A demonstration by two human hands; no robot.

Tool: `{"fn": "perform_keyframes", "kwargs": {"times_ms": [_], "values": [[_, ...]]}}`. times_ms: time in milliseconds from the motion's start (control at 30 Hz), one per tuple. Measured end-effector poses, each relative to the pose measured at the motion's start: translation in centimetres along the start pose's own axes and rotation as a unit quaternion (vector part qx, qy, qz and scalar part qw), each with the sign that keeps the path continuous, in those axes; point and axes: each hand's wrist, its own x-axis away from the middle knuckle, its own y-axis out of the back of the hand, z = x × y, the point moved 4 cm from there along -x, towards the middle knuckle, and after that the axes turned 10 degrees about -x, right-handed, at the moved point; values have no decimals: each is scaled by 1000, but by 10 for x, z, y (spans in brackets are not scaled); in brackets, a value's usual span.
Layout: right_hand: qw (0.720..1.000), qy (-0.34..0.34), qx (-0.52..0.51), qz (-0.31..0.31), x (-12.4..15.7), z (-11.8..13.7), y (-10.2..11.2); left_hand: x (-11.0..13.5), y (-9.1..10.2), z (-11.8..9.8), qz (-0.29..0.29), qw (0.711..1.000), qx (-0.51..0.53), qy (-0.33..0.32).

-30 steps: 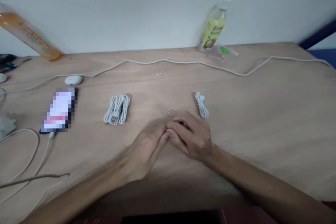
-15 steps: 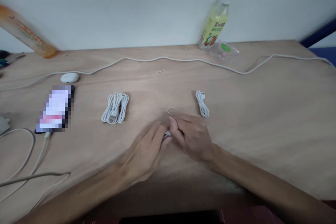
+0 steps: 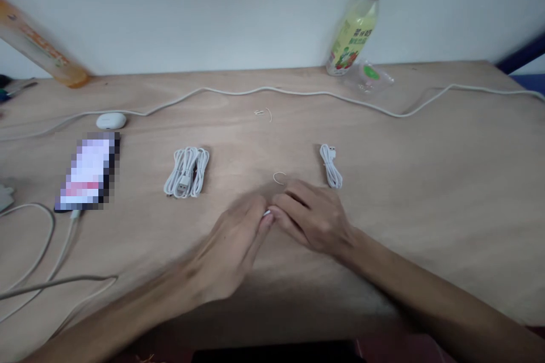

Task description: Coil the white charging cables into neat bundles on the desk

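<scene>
My left hand point(image 3: 238, 241) and my right hand point(image 3: 315, 216) meet at the front middle of the table, fingertips close together. Between them shows a small piece of white USB cable point(image 3: 267, 212); the fingers cover the rest. Both hands are closed on it, the right one in a pinch. Just beyond the fingers lies a thin curved twist tie point(image 3: 279, 178). Coiled white cables point(image 3: 187, 173) rest side by side to the left, with a USB plug on top. One more tied cable coil point(image 3: 331, 166) sits to the right.
A long white cord point(image 3: 298, 91) crosses the back of the table, with thin tie scraps point(image 3: 263, 114) before it. At left are a phone point(image 3: 87, 173) plugged into a cable and a white earbud case point(image 3: 111, 121). Two bottles point(image 3: 353, 34) lean on the wall.
My right hand has shifted slightly, its fingers now curled over more at the cable. Less of the white cable shows between the hands. The whole view has tilted a little.
</scene>
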Motion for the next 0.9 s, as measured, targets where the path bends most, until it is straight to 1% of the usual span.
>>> {"fn": "perform_keyframes", "kwargs": {"times_ms": [67,100,167,200,233,300,333,367,433,500,533,600,700,800,900], "values": [[998,50,44,-4,0,0,2,1,2,-2,38,990,127,39],[996,67,58,-9,-1,0,4,1,2,-2,57,982,172,61],[994,89,66,-12,-2,0,4,1,2,-3,81,969,213,93],[994,93,61,-9,-2,0,3,0,1,-3,83,970,211,92],[995,90,53,-5,-3,0,2,0,1,-3,77,975,193,77],[997,67,33,-3,-3,0,0,-2,0,-2,41,993,106,9],[998,49,26,-8,-3,0,-1,-2,0,-2,6,999,39,-35],[999,30,18,-14,-3,0,-1,-2,1,-2,-39,996,-38,-74],[1000,-9,-8,-29,-2,1,-2,0,0,-4,-114,967,-179,-144],[997,-49,-43,-48,-1,1,-3,0,0,-6,-155,936,-262,-177],[994,-70,-61,-58,0,1,-3,0,0,-7,-162,926,-286,-183],[988,-108,-88,-66,0,1,-3,-2,2,-10,-163,917,-311,-187],[983,-140,-108,-53,1,0,-5,-4,4,-11,-143,917,-323,-184],[985,-127,-104,-51,1,0,-5,-5,2,-9,-110,934,-296,-168],[995,-70,-56,-49,1,0,-2,-3,0,-5,-78,969,-203,-118]]}}
